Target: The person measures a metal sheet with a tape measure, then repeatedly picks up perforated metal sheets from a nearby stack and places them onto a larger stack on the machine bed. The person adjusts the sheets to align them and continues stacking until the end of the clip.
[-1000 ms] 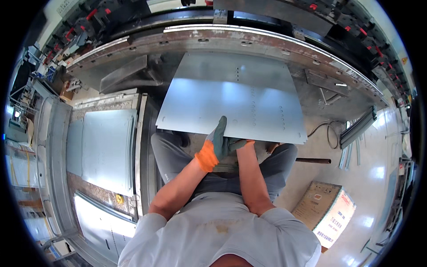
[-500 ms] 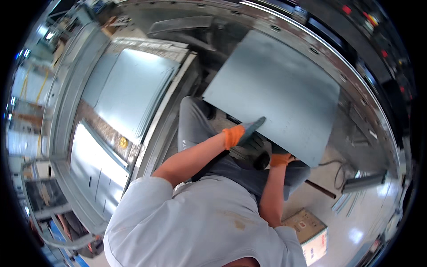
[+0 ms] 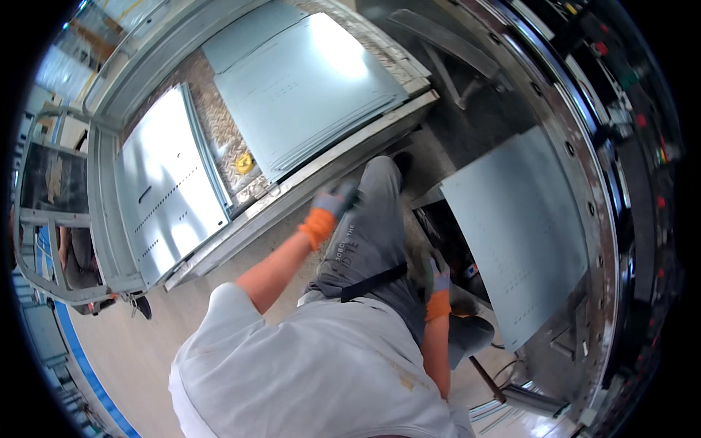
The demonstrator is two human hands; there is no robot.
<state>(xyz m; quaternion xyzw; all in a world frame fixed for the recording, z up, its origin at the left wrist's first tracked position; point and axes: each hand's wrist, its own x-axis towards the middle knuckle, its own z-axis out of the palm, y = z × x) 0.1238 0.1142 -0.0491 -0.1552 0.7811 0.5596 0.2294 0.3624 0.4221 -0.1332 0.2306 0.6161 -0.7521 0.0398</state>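
Head view: a stack of thin grey metal sheets (image 3: pixel 307 95) lies flat on the cart bed (image 3: pixel 213 128) at upper centre-left; a punched panel stack (image 3: pixel 161 190) sits left of it, and a similar panel (image 3: pixel 522 233) at right of frame. My gloved left hand (image 3: pixel 336 199) is over my trouser leg near the cart's edge, with no sheet seen in it; blur hides its finger curl. My right hand (image 3: pixel 438 274) is low, left of the right-hand panel; grip cannot be told against the dark background. Handling, judged: single sheets fairly light for their breadth, stiff but liable to flex across the middle, smooth and slippery, sharp-edged, easily scratched; best taken by opposite edges near the corners, gloves on. Hard to make out: sheet count, holes under the glare, and whatever supports the right-hand panel underneath.
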